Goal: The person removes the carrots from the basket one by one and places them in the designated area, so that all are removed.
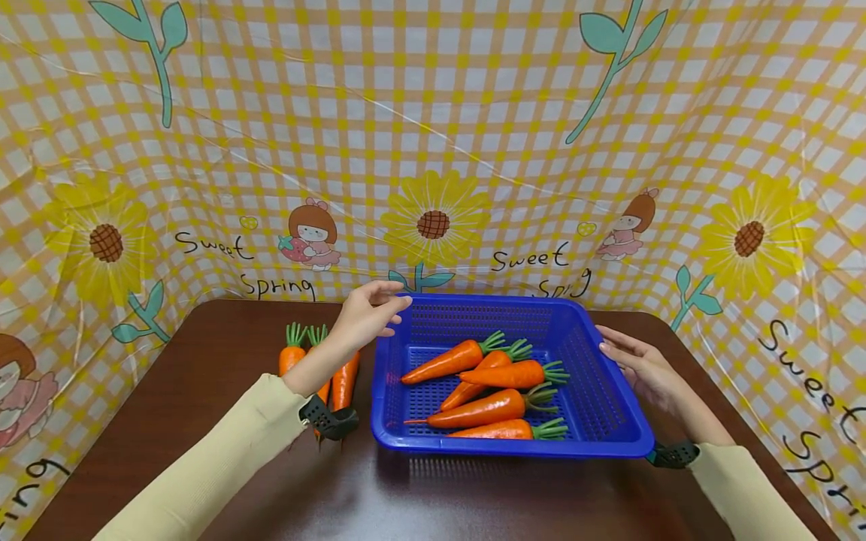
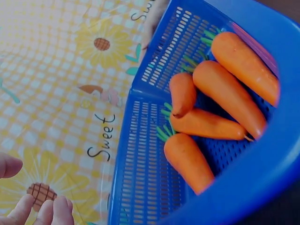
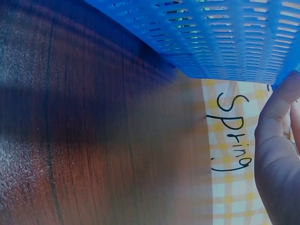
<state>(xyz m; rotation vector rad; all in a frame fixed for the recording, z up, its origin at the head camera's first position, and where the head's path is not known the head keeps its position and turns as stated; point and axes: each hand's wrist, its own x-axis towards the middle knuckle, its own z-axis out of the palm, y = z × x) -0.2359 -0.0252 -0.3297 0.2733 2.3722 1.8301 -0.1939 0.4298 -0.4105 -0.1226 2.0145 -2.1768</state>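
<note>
A blue plastic basket (image 1: 512, 448) with slotted walls stands on the table. Several orange carrots (image 1: 487, 408) with green tops lie inside it. Beside the basket's back left corner is my left hand (image 1: 364, 319), thumb and fingers apart with nothing between them; the left wrist view shows these fingers (image 2: 21, 208) beyond the wall. At the right rim, the fingertips of my right hand (image 1: 639, 366) meet the outer edge, fingers nearly straight. The right wrist view shows that hand (image 3: 281, 150) next to the slotted wall, part of it cut off by the frame.
Left of the basket, more carrots (image 1: 346, 383) lie side by side on the dark brown table (image 1: 223, 361), partly hidden by my left forearm. A checked cloth (image 1: 433, 90) with printed flowers and lettering surrounds the table at the back and sides.
</note>
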